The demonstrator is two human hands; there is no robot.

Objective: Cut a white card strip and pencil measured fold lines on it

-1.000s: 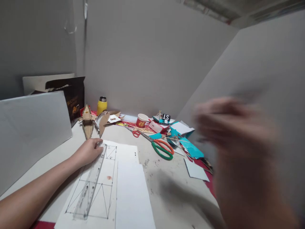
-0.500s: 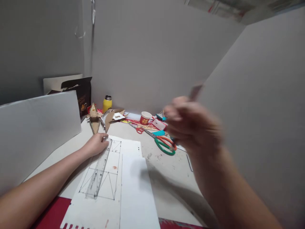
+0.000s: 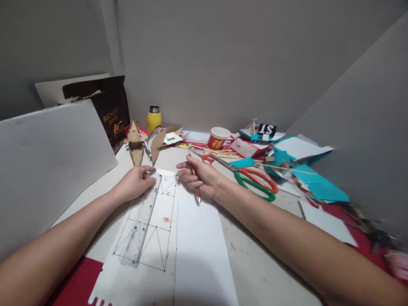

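Left hand [image 3: 135,182] is pressed flat on the far end of a clear plastic ruler [image 3: 142,223], fingers curled over its top edge, pinning it down rather than gripping around it. The ruler lies lengthwise along a white paper sheet with pencilled rectangles and triangles [image 3: 159,238], running from the hand back toward the camera, slightly slanted.

Right hand [image 3: 200,176] is closed on a thin red pencil [image 3: 195,185] — shaft runs between the fingers, tip pointing down and toward the camera, sitting at the top right corner of the drawn grid. Fingertips of the two hands are near each other, not touching.

A second plain white sheet [image 3: 200,250] overlaps the right side of the drawn sheet. Both lie on a scuffed off-white tabletop [image 3: 255,272], with a red mat [image 3: 76,284] showing at the near left edge.

Behind the right hand: large scissors with orange and green handles [image 3: 255,180], small red-handled scissors [image 3: 207,158], red paper cup [image 3: 218,138], loose wooden sticks, teal and white paper scraps [image 3: 315,182] piled to the right. Behind the left hand — a brown cardboard boat model [image 3: 136,146], a yellow bottle with a metal cap [image 3: 154,119], a dark brown paper bag [image 3: 111,110]. A grey board [image 3: 47,165] leans along the left side.
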